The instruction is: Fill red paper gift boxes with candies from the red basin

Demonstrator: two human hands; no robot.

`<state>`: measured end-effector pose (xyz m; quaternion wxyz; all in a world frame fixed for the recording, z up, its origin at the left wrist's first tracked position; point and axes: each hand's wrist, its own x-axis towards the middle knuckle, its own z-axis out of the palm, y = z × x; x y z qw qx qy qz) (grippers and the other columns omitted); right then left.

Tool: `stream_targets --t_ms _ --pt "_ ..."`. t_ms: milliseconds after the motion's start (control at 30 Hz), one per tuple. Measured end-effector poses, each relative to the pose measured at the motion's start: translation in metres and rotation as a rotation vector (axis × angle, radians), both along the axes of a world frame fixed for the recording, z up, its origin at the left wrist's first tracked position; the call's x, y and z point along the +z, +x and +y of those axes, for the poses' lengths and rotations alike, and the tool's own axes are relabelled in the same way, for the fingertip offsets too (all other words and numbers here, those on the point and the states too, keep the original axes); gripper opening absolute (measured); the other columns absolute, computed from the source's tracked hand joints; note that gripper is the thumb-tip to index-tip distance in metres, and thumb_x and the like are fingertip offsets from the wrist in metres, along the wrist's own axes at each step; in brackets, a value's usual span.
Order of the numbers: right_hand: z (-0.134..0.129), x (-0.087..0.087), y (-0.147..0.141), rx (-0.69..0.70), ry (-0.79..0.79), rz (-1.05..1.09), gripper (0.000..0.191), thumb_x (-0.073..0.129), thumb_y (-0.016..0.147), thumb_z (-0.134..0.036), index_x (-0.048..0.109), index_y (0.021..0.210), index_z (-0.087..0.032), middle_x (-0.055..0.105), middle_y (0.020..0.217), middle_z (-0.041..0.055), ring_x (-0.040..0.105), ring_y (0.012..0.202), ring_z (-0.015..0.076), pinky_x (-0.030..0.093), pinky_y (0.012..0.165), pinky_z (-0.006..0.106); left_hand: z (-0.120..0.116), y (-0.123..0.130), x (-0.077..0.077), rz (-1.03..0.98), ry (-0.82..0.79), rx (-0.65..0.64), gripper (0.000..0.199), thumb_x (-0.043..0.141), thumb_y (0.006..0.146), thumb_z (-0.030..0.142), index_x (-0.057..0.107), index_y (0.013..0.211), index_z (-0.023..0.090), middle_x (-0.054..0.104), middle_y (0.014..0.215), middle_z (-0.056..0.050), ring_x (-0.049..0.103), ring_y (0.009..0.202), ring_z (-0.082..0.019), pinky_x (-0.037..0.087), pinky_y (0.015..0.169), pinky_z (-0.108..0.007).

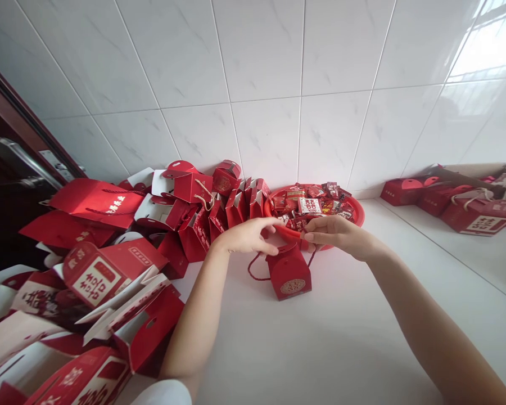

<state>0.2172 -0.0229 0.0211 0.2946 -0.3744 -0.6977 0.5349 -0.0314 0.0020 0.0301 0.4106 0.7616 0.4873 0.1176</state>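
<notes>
While the small red box (290, 272) stands on the white table (346, 337) before the red basin (360, 216) of sweets, the left hand (255, 236) and right hand (333, 233) curve loosely at its top; their grip I cannot tell.

Bench (337, 354): white, thin dark seam (459, 259) at right. Wall (265, 50) behind: glossy pale tiles, grey veining; bright reflection (489, 53) upper right. Left edge: dark reddish-brown door (4, 214), metal handle (23, 159).

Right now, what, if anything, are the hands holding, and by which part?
The left hand and the right hand are at the top of the small red box; whether either grips it cannot be told.
</notes>
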Motion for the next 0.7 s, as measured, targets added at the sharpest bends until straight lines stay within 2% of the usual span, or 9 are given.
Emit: stream_targets --t_ms 67,133,233,333,433,567,700 --pt "-0.002 0.002 0.000 -0.016 0.010 0.007 0.037 0.075 0.075 -0.052 0.066 0.078 -0.017 0.067 0.077 0.0027 0.063 0.074 0.0160 0.052 0.074 0.032 -0.005 -0.002 0.007 -0.228 0.006 0.032 0.067 0.075 0.073 0.027 0.054 0.137 0.022 0.056 0.132 -0.013 0.066 0.068 -0.011 0.056 0.078 -0.036" --pt "-0.004 0.004 0.000 -0.045 0.019 0.017 0.037 0.076 0.074 -0.052 0.066 0.078 -0.016 0.068 0.078 0.0033 0.063 0.075 0.0164 0.051 0.074 0.032 -0.012 -0.001 0.014 -0.434 -0.015 0.033 0.060 0.075 0.075 0.029 0.057 0.132 0.019 0.057 0.131 -0.014 0.066 0.069 -0.011 0.057 0.082 -0.039" --pt "-0.008 0.006 -0.001 -0.110 0.053 0.041 0.038 0.076 0.074 -0.053 0.065 0.077 -0.017 0.067 0.074 0.0027 0.063 0.072 0.0163 0.050 0.070 0.031 -0.026 0.006 0.022 -0.644 -0.054 0.001 0.055 0.076 0.077 0.032 0.060 0.127 0.019 0.056 0.135 -0.015 0.069 0.092 -0.020 0.058 0.087 -0.043" --pt "-0.015 0.009 -0.003 -0.148 0.087 0.060 0.039 0.073 0.078 -0.056 0.064 0.077 -0.018 0.067 0.071 0.0029 0.062 0.070 0.0157 0.049 0.066 0.029 -0.039 0.019 0.024 -0.778 -0.036 -0.026 0.050 0.075 0.080 0.034 0.061 0.126 0.021 0.052 0.142 -0.014 0.063 0.115 -0.029 0.057 0.094 -0.045" --pt "-0.021 0.012 -0.006 -0.160 0.102 0.094 0.040 0.075 0.075 -0.057 0.063 0.078 -0.018 0.067 0.072 0.0034 0.063 0.072 0.0164 0.050 0.068 0.029 -0.046 0.032 0.020 -0.822 0.030 -0.063 0.046 0.073 0.083 0.034 0.062 0.126 0.022 0.050 0.146 -0.011 0.057 0.125 -0.032 0.054 0.100 -0.046" --pt "-0.025 0.011 -0.009 -0.192 0.099 0.157 0.043 0.082 0.067 -0.054 0.061 0.081 -0.019 0.069 0.075 0.0029 0.066 0.072 0.0181 0.052 0.068 0.031 -0.050 0.041 0.014 -0.778 0.162 -0.100 0.047 0.072 0.083 0.034 0.061 0.128 0.024 0.053 0.144 -0.008 0.055 0.128 -0.032 0.051 0.104 -0.046" --pt "-0.026 0.007 -0.010 -0.249 0.122 0.155 0.037 0.078 0.072 -0.051 0.062 0.079 -0.019 0.069 0.071 0.0030 0.067 0.072 0.0192 0.051 0.066 0.030 -0.050 0.043 0.010 -0.733 0.278 -0.095 0.052 0.072 0.083 0.032 0.057 0.132 0.025 0.054 0.143 -0.008 0.054 0.129 -0.031 0.050 0.106 -0.045"
